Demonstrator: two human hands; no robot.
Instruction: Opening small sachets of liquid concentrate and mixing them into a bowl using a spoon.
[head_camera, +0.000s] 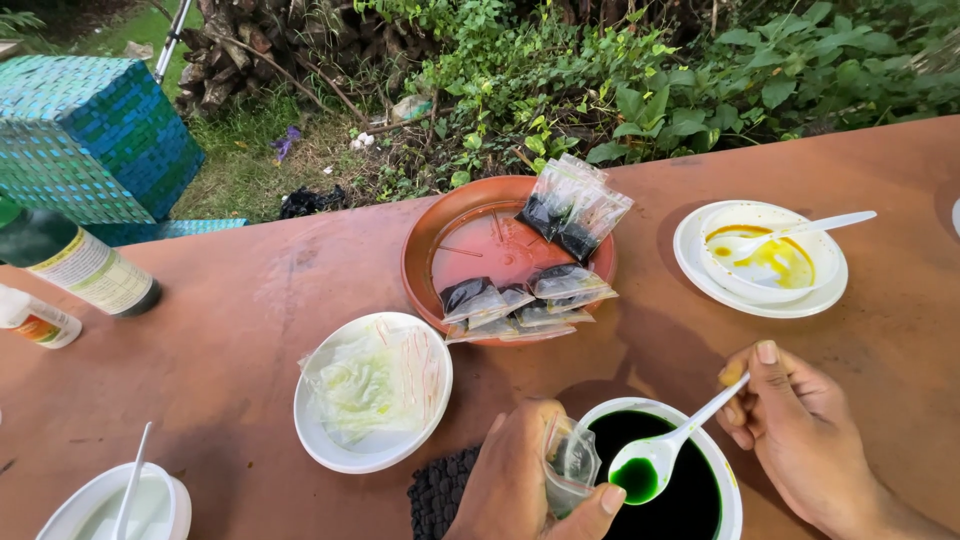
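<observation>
My left hand grips a small clear plastic bag, held open beside a white bowl of dark green liquid. My right hand holds a white plastic spoon whose scoop carries green liquid just over the bowl, close to the bag's mouth. A brown round tray farther back holds several small sealed bags with dark contents.
A white plate with empty clear bags lies to the left. A white bowl with yellow liquid and a spoon sits at right. Two bottles stand at far left, a white cup with a spoon at bottom left. Greenery lies beyond the table edge.
</observation>
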